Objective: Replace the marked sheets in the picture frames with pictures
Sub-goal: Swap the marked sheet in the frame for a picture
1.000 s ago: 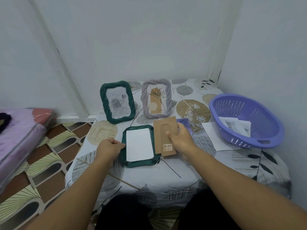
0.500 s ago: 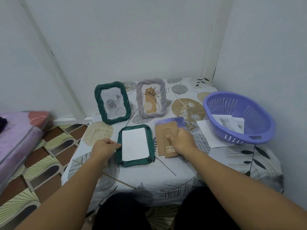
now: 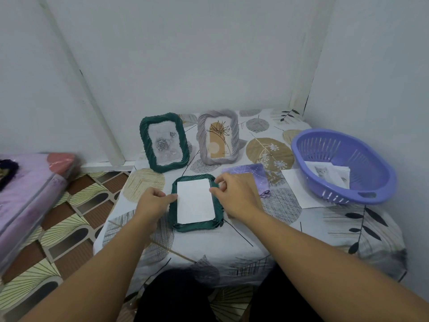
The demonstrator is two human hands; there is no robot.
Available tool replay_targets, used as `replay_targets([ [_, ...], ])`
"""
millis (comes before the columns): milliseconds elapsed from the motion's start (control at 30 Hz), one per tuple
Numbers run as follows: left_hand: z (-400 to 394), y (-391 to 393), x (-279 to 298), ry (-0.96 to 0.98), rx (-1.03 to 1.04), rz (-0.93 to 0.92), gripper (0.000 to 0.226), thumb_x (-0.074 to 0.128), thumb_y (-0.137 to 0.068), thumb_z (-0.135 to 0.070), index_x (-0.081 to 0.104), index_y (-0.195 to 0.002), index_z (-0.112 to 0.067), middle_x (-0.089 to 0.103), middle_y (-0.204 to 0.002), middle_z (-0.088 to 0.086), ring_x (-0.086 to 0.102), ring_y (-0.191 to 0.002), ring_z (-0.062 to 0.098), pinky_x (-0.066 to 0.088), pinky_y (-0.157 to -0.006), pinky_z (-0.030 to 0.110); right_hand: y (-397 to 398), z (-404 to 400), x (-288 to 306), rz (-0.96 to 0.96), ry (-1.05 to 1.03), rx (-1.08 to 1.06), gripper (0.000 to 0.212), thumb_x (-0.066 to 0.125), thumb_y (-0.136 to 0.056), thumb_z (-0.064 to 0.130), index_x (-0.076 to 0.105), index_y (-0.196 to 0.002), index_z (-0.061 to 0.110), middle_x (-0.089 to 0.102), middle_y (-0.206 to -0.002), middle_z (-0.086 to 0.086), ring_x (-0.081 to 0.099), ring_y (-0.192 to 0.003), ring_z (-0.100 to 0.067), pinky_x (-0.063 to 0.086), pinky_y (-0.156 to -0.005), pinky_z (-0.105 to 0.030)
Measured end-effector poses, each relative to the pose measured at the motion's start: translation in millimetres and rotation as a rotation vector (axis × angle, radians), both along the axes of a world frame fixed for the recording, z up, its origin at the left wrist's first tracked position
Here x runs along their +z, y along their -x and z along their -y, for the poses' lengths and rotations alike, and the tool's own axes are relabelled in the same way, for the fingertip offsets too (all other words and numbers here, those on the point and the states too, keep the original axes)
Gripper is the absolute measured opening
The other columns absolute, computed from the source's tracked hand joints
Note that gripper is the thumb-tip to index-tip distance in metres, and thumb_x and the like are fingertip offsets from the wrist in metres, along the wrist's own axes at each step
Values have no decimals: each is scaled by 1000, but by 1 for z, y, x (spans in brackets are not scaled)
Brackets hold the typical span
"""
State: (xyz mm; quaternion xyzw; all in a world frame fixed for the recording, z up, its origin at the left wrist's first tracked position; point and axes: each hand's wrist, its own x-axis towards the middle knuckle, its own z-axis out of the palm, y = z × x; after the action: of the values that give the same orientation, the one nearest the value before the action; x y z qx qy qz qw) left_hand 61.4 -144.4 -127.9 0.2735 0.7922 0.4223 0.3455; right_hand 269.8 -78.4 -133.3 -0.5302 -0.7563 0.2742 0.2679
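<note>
White sheet (image 3: 195,201) lies in green frame (image 3: 177,225), both hands' curled fingers (image 3: 214,190) pinching its edges.

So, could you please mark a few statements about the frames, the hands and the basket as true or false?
1. A green frame lies flat on the table with a white sheet in it. True.
2. The left hand rests in the purple basket. False: it holds the lying frame's left edge.
3. Two frames stand upright at the back, a green frame and a grey frame. True.
4. The basket holds nothing. False: a cat picture lies inside.
5. The right hand is at the lying frame's right edge. True.
</note>
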Motion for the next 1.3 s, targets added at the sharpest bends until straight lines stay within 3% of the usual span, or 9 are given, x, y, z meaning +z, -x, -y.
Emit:
replay_targets([
  [100, 4, -2, 0, -13, -69, 4, 39, 83, -86, -28, 54, -106, -11, 58, -100, 2, 50, -79, 17, 40, -62, 33, 12, 1, -5, 70, 43, 38, 30, 71, -90, 45, 64, -113, 27, 60, -94, 9, 59, -87, -15, 46, -68, -33],
  [200, 6, -3, -5, -8, -111, -26, 43, 89, -78, -32, 56, -100, -14, 64, -101, 3, 58, -85, 21, 49, -74, 39, 17, 1, -12, 131, 70, 43, 43, 74, -86, 48, 62, -121, 27, 63, -107, 4, 62, -96, -18, 53, -77, -37],
  [333, 6, -3, -10, 72, -140, -129, 53, 93, -55, -56, 57, -88, -32, 67, -98, -1, 66, -87, 26, 57, -84, 53, 18, 3, -17, 205, 59, 36, 48, 76, -82, 51, 61, -121, 27, 61, -113, 4, 61, -103, -20, 54, -84, -40],
  [500, 0, 1, -24, 117, -145, -271, 64, 83, -33, -77, 58, -82, -43, 66, -101, 3, 67, -89, 31, 57, -86, 54, 21, 2, -20, 203, 61, 35, 50, 77, -80, 51, 61, -120, 26, 60, -113, 3, 60, -103, -20, 53, -87, -41],
  [733, 2, -18, -16, 194, -140, -594, 51, 82, -60, -69, 63, -97, -38, 55, -115, 1, 54, -115, 29, 46, -101, 51, 21, 2, -22, 189, 58, 27, 46, 78, -80, 48, 60, -115, 25, 59, -110, 4, 60, -99, -21, 53, -86, -40],
  [900, 0, -18, -20, 157, -117, -586, 42, 81, -61, -66, 58, -87, -43, 62, -112, -1, 54, -114, 29, 45, -100, 52, 22, 1, -23, 182, 61, 24, 49, 79, -79, 49, 60, -116, 23, 59, -110, 3, 60, -100, -21, 53, -86, -41],
  [1133, 0, -22, -20, 108, -96, -621, 31, 79, -71, -57, 56, -73, -36, 62, -106, -5, 54, -112, 27, 41, -99, 52, 22, 1, -22, 158, 81, 17, 49, 80, -78, 47, 59, -115, 23, 59, -108, 3, 60, -97, -20, 53, -84, -41],
  [1300, 1, -25, -16, -68, -145, -522, 25, 71, -89, -42, 55, -76, -29, 64, -88, -8, 58, -97, 26, 47, -92, 48, 20, 2, -19, 149, 110, 10, 47, 76, -81, 50, 58, -114, 22, 60, -107, 4, 61, -97, -19, 54, -85, -43],
])
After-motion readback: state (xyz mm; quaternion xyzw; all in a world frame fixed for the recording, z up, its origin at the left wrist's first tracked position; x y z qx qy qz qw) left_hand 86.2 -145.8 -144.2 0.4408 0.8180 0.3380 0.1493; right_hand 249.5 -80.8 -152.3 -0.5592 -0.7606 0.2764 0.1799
